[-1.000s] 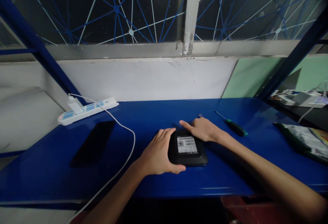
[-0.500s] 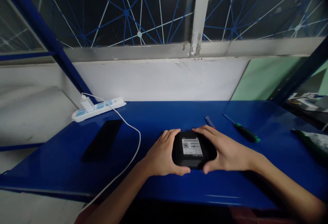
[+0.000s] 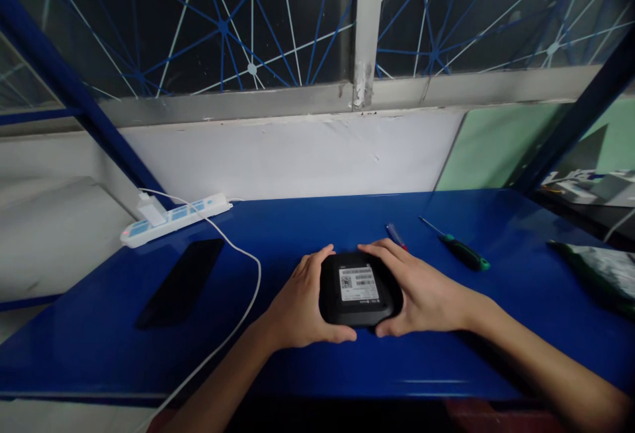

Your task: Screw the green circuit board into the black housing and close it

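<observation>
A black rounded-square device (image 3: 361, 315) with a white printed label (image 3: 359, 284) facing up is in front of me, low over the blue table. My left hand (image 3: 308, 304) grips its left side, thumb along the near edge. From the right side my right hand (image 3: 414, 291) holds it the same way, fingers at the far corner and thumb at the near edge. Whether its underside touches the table is hidden. Just beyond my right fingers lies a small clear-handled screwdriver (image 3: 395, 235), partly covered by the hand.
A green-handled screwdriver (image 3: 464, 252) lies to the right, near a green and silver bag (image 3: 602, 274). At left are a black flat phone-like slab (image 3: 181, 282) and a white power strip (image 3: 176, 219). A white cable (image 3: 251, 254) runs across the blue table (image 3: 307, 221).
The view has turned slightly, so the scene sits a little further left. Both hands keep hold of the black device, which looks slightly more tilted away from its earlier angle.
</observation>
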Tool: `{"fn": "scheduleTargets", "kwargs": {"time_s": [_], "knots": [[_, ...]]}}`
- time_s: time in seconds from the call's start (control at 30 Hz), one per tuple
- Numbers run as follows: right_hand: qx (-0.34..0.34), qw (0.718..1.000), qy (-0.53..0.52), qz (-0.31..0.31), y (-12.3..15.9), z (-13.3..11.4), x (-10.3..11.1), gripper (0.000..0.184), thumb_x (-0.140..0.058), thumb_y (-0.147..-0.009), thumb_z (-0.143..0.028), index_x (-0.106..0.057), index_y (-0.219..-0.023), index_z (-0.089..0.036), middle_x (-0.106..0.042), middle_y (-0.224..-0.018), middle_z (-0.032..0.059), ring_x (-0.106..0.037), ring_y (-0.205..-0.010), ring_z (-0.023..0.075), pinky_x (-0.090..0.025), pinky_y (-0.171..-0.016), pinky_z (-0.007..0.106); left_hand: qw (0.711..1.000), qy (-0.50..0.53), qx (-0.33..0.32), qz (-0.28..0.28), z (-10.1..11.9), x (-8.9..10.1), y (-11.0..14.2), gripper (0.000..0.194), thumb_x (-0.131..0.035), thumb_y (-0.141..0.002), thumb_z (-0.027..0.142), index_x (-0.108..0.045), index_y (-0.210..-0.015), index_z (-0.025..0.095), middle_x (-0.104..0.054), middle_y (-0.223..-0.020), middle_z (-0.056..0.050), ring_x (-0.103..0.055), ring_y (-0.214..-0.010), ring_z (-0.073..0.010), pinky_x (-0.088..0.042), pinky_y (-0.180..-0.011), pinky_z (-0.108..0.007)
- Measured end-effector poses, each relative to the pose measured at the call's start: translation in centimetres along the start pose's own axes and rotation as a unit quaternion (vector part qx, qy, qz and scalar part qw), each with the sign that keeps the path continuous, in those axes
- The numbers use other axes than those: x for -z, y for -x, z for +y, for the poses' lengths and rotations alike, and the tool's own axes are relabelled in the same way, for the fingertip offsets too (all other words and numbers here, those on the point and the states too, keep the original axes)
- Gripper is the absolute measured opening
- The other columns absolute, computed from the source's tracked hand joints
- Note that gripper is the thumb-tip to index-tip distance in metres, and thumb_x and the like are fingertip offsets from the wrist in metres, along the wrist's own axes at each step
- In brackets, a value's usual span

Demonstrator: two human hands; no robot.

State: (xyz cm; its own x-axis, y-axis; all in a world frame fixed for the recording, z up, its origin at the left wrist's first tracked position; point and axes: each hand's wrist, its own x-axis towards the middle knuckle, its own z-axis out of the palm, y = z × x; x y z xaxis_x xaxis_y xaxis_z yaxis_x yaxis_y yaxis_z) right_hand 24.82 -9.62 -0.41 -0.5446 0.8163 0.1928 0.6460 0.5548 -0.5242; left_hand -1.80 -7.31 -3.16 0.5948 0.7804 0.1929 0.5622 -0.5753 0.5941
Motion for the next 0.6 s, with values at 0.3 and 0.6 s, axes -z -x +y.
{"fn": "scheduleTargets", "kwargs": {"time_s": [0.3,0.6], "knots": [[0.025,0.999,-0.024,0.017,-0.28,0.74,-0.38,0.117,-0.088,-0.053,-0.058,-0.033,-0.148,-0.019,-0.047,-0.134,0.0162,-0.054,-0.124,0.0343,-0.049,-0.106,0.050,1.000,0.004,0.028,-0.011,0.11,0.01,-0.15,0.132,-0.093,-0.051,0.048,-0.016,-0.154,0.020,-0.035,-0.153,-0.022,-0.035,-0.142,-0.0424,-0.033,-0.114,-0.063],[0.029,0.999,-0.032,0.018,-0.21,1.06,-0.55,0.116,-0.086,-0.056,-0.060,-0.030,-0.150,-0.023,-0.043,-0.139,0.0161,-0.054,-0.125,0.0346,-0.049,-0.106,0.052,0.999,0.015,0.030,-0.005,-0.20,-0.09,0.03,0.133,-0.092,-0.053,0.050,-0.013,-0.155,0.022,-0.033,-0.154,-0.021,-0.035,-0.142,-0.0425,-0.033,-0.114,-0.063]]}}
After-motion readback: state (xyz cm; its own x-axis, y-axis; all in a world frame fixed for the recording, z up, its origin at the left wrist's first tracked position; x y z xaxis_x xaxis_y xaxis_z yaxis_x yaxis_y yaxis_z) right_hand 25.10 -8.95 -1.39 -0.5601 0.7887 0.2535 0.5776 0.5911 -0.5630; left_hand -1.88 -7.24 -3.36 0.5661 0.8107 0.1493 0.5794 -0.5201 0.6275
